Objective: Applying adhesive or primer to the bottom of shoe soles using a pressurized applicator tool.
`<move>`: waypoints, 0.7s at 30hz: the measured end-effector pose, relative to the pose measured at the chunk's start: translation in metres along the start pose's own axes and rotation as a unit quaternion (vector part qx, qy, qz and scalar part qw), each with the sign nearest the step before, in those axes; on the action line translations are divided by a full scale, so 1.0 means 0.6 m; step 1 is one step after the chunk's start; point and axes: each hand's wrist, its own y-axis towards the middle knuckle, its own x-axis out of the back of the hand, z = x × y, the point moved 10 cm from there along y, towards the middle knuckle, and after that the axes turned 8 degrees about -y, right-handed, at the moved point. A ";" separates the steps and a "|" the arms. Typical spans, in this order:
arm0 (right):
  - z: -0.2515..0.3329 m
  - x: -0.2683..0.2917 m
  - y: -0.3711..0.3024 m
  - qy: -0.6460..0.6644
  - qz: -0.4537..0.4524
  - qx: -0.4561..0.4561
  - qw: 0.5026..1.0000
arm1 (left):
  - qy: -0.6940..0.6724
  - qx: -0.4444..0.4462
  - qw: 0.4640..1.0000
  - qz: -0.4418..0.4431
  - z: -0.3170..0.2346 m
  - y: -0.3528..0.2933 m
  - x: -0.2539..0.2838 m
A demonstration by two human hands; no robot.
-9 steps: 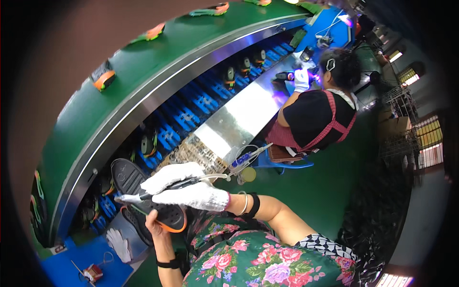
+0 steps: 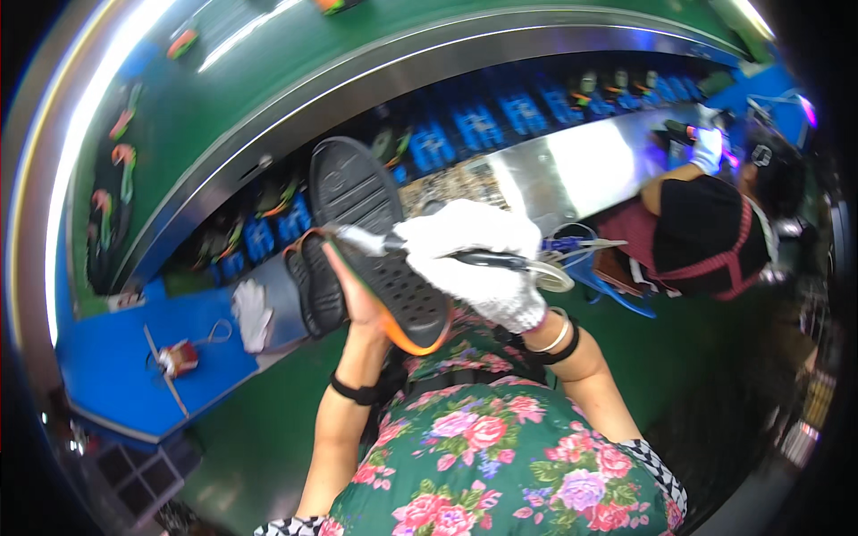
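My left hand [image 2: 359, 302] is bare and grips the edge of a black shoe sole [image 2: 413, 299] from below. The sole is tilted, with an orange rim at its near, holed end and ridges at its far end. My right hand [image 2: 474, 255], in a white knit glove, is closed round a brush [image 2: 365, 239] with a black handle. Its pale bristles lie against the middle of the sole. A clear tube [image 2: 550, 275] runs from the handle's rear. Another black sole [image 2: 315, 284] with some orange at its rim lies just left of my left hand.
A green conveyor belt [image 2: 268, 98] with scattered shoe parts curves behind a metal rail. Below it stand blue racks [image 2: 478, 125]. At left, a blue table [image 2: 112, 353] bears a small red-brown container [image 2: 179, 359]; a white glove [image 2: 252, 314] lies beside it. A co-worker [image 2: 702, 237] sits at right.
The view has turned, so the bench and co-worker sit farther right. Both hands and the sole appear farther right too. The brush still touches the sole, and both grips stay the same.
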 end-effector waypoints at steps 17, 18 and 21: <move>0.039 -0.096 -0.018 -0.182 0.014 0.152 0.971 | 0.004 -0.086 0.995 -0.057 0.011 -0.061 0.043; 0.034 -0.090 -0.017 -0.176 0.011 0.143 0.974 | -0.126 -0.068 0.989 -0.034 0.015 -0.058 0.037; 0.027 -0.074 -0.013 -0.187 0.003 0.128 0.974 | 0.045 -0.100 0.989 -0.102 -0.006 -0.059 0.058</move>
